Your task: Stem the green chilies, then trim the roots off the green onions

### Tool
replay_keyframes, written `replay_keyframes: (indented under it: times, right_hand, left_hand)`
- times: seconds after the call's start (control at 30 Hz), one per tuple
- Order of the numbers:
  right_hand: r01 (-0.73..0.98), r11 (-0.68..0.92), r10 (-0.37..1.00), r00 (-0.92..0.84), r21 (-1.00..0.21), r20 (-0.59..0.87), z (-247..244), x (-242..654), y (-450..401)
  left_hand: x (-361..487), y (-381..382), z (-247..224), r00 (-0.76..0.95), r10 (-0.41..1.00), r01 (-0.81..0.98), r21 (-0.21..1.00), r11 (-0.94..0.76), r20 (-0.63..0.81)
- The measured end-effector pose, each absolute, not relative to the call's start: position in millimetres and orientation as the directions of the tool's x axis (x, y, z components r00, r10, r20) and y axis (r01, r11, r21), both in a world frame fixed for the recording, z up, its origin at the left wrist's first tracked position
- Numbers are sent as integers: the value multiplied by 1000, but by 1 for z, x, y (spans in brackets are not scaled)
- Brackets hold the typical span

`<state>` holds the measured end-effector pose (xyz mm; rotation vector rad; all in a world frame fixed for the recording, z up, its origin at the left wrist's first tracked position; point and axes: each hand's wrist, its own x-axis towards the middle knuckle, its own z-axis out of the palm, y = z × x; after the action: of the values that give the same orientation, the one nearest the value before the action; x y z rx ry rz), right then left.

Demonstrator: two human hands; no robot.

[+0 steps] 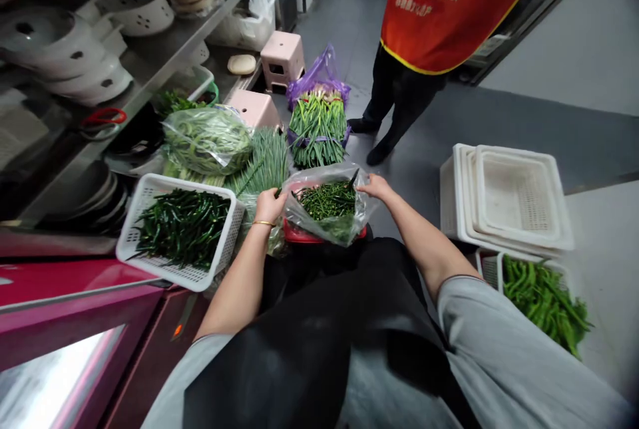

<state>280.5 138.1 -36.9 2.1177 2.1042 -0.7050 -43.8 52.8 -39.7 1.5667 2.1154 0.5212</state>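
Observation:
A clear plastic bag (335, 233) lines a red basin (294, 235) in front of my knees. Inside the bag lies a heap of thin green pieces, like chili stems (327, 201). My left hand (270, 205) is closed on the bag's left edge; a small dark green bit shows by its fingertips. On the opposite side, my right hand (376, 187) pinches the bag's right edge. A dark, slender piece (353, 179) sticks up near those fingers, and whether they touch it I cannot tell. To the left, a white basket (212, 271) holds dark green chilies (182, 228).
Bundled green stalks (318, 124) in purple wrap stand beyond the basin, near a person in a red apron (449, 16). Bagged greens (207, 140) and pink stools (282, 56) sit left of them. At right are stacked white baskets (562, 216) and light green peppers (542, 299).

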Motion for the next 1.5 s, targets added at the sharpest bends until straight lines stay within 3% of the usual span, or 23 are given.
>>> replay_keyframes:
  times: [0.1,0.23,0.3,0.4,0.53,0.77,0.9,0.93,1.0,1.07,1.1,1.2,1.27,1.33,1.43,1.5]
  right_hand:
    - [959,-31,901,-96,-283,-423,-20,258,153]
    - [892,285,916,-362,-351,-175,25,237,142]
    - [848,428,879,-471,-312,-74,41,233,128]
    - [871,438,879,-467,-223,-96,53,233,112]
    - [866,405,913,-403,-293,69,57,236,103]
    - [853,388,920,-381,-349,94,46,250,117]
    - [922,314,923,-352,-226,-154,34,271,114]
    - [929,293,935,-327,-225,-134,35,276,108]
    - [910,297,954,-295,-289,51,42,281,94]
    - [835,417,908,-362,-360,212,49,276,78]
    - [784,495,869,-441,-375,225,50,269,71]
    - [680,653,724,-690,-332,12,31,235,59]
    - [674,700,648,-739,-238,-187,4,211,57]
    - [679,721,614,-719,-142,-325,-22,197,59]
    - [719,691,639,-652,-67,-408,-44,206,70]
    - [745,662,648,-622,-79,-438,-45,227,81]
  left_hand:
    - [-61,49,-41,-302,946,624,725,290,-118]
    - [-78,33,-40,-333,931,470,830,302,-150]
    - [-76,26,-38,-324,935,420,864,278,-143]
    - [-66,19,-34,-292,948,391,888,241,-129]
    - [-59,13,-26,-284,954,405,889,211,-97]
    - [-54,12,-13,-273,961,542,820,183,-34]
    - [-50,14,-7,-275,961,626,754,199,-25]
    - [-49,15,-5,-269,963,654,731,193,-14]
    - [-49,18,-3,-256,966,709,684,174,20]
    - [-47,18,1,-241,970,755,636,164,36]
    - [-46,17,4,-232,972,774,611,163,35]
    - [-34,5,21,-276,958,810,555,190,74]
    - [-18,-6,33,-284,949,804,574,156,139]
    - [1,-15,36,-125,983,779,627,13,135]
    - [21,-11,17,213,972,761,640,-104,-96]
    - [20,-1,-5,232,923,826,563,-21,-307]
